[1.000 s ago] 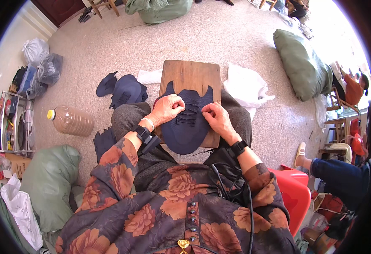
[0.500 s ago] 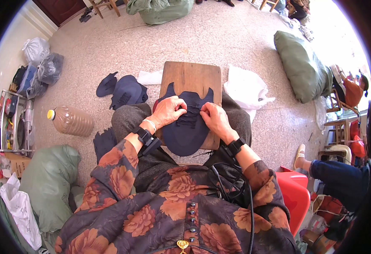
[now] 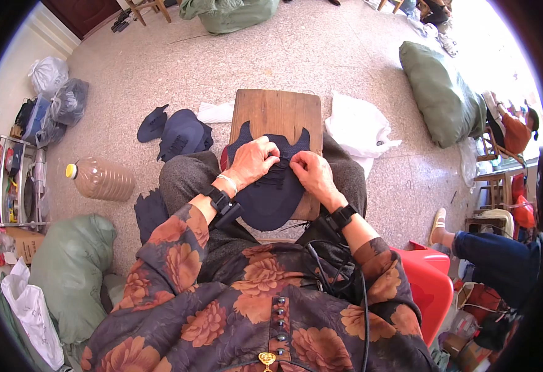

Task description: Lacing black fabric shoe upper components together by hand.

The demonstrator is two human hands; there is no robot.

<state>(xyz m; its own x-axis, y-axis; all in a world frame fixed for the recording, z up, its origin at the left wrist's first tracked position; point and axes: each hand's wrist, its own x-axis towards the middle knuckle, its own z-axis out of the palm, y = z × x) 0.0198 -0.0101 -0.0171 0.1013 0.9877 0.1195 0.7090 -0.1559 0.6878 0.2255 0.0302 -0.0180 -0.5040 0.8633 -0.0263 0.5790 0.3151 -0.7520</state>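
A speckled stone floor (image 3: 321,53) spreads out beyond the fingers of a seated person at work. One stuffed green sack (image 3: 439,93) lies well away from the fingers, ahead and to the right; another green sack (image 3: 76,273) slumps behind them to the left. A red chair (image 3: 426,285) shows behind the fingers on the right. Directly beneath and ahead of them, a wooden board (image 3: 278,111) sits between the knees, bearing a navy shoe upper (image 3: 268,208) that lies under both sets of fingertips, its rounded end toward the person. A white bag (image 3: 358,127) rests ahead and to the right of the fingers, with loose navy pieces (image 3: 183,133) ahead to the left and a brown-tinted bottle (image 3: 104,178) farther left. The left hand (image 3: 251,162) and right hand (image 3: 316,177) face each other, near but apart, each with thumb and forefinger brought together. Dark wristbands (image 3: 343,217) sit behind the fingers. Thin dark laces (image 3: 274,177) cross between the fingertips; whether either pinch grips one cannot be told.
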